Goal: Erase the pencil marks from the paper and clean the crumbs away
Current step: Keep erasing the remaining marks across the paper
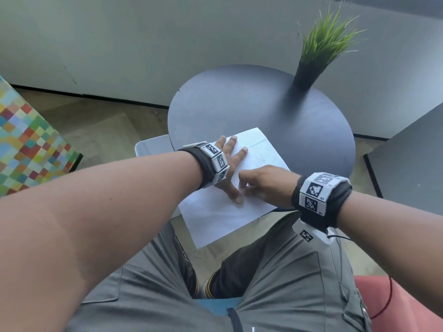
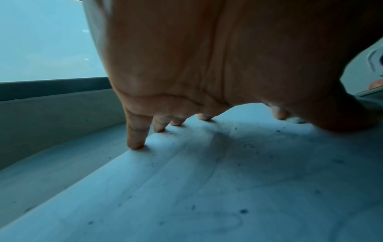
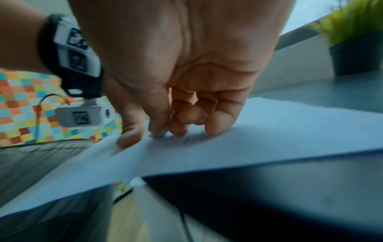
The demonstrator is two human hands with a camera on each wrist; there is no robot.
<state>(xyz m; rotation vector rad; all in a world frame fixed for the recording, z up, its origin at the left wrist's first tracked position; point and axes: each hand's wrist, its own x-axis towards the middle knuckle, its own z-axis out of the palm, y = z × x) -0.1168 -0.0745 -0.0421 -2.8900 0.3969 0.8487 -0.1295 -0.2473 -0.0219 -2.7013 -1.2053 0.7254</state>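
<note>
A white paper (image 1: 223, 216) lies on the round dark table (image 1: 275, 111), and its near corner hangs over the edge. My left hand (image 1: 230, 164) presses flat on the sheet with its fingers (image 2: 135, 140) spread. Just right of the left thumb, my right hand (image 1: 247, 188) curls its fingers and pinches a small pale eraser (image 3: 158, 135) against the paper. Faint pencil marks (image 1: 261, 159) show beyond the right hand. Dark eraser crumbs (image 2: 243, 211) are scattered over the sheet under my left palm. The right wrist view is blurred.
A potted green plant (image 1: 311, 65) stands at the table's far right. A colourful checkered block (image 1: 28, 144) sits at the left, a pale seat (image 1: 151, 147) beside the table. My grey-trousered legs (image 1: 275, 271) are below the overhanging paper.
</note>
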